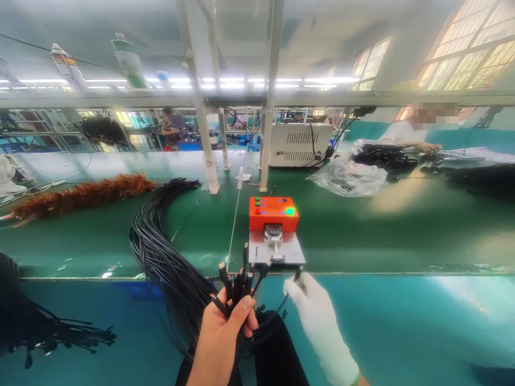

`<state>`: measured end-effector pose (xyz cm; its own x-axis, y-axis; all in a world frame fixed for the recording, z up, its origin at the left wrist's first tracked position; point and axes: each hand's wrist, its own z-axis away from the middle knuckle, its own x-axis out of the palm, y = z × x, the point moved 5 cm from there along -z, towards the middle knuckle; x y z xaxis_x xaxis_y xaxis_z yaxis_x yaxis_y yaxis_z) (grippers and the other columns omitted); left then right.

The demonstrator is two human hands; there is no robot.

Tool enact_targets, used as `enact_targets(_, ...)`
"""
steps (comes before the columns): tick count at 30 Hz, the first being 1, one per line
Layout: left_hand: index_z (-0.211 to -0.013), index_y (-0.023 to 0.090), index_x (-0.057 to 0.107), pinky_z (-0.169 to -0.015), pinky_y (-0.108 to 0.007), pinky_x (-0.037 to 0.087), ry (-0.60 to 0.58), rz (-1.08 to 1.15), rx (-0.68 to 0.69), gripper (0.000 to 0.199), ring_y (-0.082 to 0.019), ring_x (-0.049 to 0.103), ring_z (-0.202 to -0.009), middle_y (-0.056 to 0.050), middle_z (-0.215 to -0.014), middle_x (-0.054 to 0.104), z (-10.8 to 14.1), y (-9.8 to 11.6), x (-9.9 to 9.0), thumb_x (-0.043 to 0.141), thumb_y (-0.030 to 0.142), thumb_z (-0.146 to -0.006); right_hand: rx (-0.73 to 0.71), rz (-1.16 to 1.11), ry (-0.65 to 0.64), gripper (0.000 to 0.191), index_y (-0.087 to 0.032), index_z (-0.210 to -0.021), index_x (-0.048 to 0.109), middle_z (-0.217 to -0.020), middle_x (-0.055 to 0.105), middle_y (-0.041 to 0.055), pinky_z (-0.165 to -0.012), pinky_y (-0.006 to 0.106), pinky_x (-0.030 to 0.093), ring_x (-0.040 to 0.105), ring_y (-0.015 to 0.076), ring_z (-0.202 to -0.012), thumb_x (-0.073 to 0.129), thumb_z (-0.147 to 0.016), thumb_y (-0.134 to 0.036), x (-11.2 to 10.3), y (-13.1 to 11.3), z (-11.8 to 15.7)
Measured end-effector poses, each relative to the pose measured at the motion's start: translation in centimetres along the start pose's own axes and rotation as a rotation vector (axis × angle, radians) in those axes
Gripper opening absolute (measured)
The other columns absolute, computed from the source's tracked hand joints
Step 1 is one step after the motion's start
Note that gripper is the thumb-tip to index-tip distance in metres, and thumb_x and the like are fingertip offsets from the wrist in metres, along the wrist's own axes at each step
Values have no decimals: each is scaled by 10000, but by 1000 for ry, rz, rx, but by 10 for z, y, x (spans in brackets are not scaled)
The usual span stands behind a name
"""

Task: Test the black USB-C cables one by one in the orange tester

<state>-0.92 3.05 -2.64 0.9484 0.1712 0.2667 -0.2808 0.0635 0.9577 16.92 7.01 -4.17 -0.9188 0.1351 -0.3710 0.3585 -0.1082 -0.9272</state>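
Observation:
My left hand (225, 327), bare, is closed around a bunch of black cables whose connector ends (237, 284) stick up above the fingers. To its right, my right hand (311, 303) wears a white glove and pinches one black cable connector (298, 273) between thumb and fingers; its cable hangs down toward the lap. Just beyond the hands, at the green table's front edge, sits an orange device (273, 214) with a lit green button, a small round gauge (273, 231) and a metal plate (257, 249).
A long bundle of black cables (161, 241) drapes over the green table (341, 241) edge. Behind stand metal posts (267, 107) and a white vented box (300, 145). A brown feathery duster (80, 195) lies left. More cables hang lower left; bagged cables and a person are at right.

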Motion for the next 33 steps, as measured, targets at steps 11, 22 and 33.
enact_targets(11, -820, 141, 667, -444, -189, 391, -2, -20, 0, 230, -100, 490, -454, 17, -468, 583, -2, -3, -1, 695, 357, -744, 24, -123, 117, 255, -199, -677, 514, -502, 573, -12, -525, 267, 405, 525, 150, -478, 476, -845, -388, 16, -5, -12)
enact_targets(22, -819, 135, 671, -408, -177, 383, 32, -10, -31, 321, -93, 496, -413, 13, -448, 596, -5, -10, -5, 744, 411, -674, 289, -1076, -433, 190, -118, -726, 632, -406, 586, 5, -683, 399, 526, 548, 148, -359, 571, -785, -288, 61, 18, -24)
enact_targets(33, -807, 129, 674, -403, -183, 376, 22, -29, -46, 346, -94, 490, -387, 6, -414, 593, -7, -15, -6, 745, 435, -660, 253, -1118, -434, 223, -102, -755, 655, -381, 563, 4, -586, 333, 505, 522, 137, -349, 530, -819, -275, 62, 18, -34)
